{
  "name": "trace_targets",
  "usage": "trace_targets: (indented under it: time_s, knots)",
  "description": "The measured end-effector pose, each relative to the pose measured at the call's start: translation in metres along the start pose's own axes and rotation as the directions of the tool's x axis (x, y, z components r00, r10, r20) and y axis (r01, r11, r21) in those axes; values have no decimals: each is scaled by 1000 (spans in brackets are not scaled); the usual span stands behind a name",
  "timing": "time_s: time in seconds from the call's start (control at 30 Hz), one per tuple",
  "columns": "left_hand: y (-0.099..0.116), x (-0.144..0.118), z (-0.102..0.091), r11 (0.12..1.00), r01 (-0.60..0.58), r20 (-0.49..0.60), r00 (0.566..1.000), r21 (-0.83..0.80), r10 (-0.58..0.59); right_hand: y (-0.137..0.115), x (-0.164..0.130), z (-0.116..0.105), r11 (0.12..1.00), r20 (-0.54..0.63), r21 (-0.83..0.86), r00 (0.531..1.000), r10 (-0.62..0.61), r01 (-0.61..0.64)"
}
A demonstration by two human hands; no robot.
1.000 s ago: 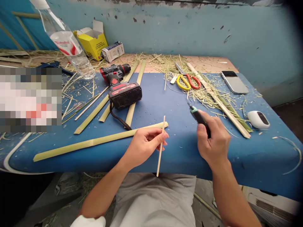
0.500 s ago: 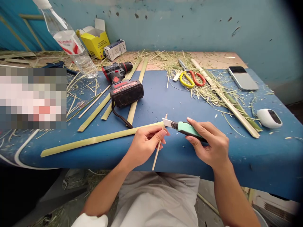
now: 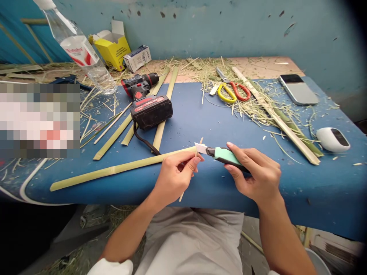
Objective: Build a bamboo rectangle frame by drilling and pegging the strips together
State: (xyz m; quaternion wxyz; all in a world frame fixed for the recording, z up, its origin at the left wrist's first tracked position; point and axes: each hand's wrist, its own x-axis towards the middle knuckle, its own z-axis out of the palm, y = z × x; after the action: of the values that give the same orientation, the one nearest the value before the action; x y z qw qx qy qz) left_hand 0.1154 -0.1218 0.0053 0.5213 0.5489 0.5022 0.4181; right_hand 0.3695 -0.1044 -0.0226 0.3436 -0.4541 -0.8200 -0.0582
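Note:
My left hand (image 3: 175,176) pinches a thin bamboo stick (image 3: 181,196) between thumb and fingers. Most of the stick is hidden by the hand; its lower end shows beneath. A wider, pale green bamboo strip (image 3: 114,169) lies across the table, and its right end passes behind the fingers of that hand. My right hand (image 3: 256,172) is closed around the mint-green and black handle of a utility knife (image 3: 226,155). The knife's blade is out and points left, right at the left fingertips and the upper part of the stick. Whether the edge touches the stick, I cannot tell.
Beyond my hands lie a cordless drill (image 3: 150,110) and more bamboo strips (image 3: 113,142). A water bottle (image 3: 86,57) leans at the left. Scissors (image 3: 235,91), shavings and split bamboo (image 3: 283,124) are right of centre, with a phone (image 3: 298,89) and a white device (image 3: 332,139) farther right.
The thin stick has turned and less of its lower end shows below my left hand. The knife blade sits slightly farther left. The whole view has shifted a little.

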Motion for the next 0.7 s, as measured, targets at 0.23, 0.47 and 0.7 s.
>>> trace_targets:
  time_s: [0.23, 0.47, 0.7]
  knots:
    - [-1, -2, 1, 992, -55, -50, 997, 115, 61, -1, -1, 1, 998, -23, -38, 998, -57, 56]
    - [3, -6, -4, 997, -52, -88, 994, 61, 57, 4, -3, 4, 946, -168, -263, 975, 147, -189]
    - [1, -5, -2, 997, -38, -100, 994, 61, 44, 2, -2, 3, 998, -38, -52, 998, -43, 41]
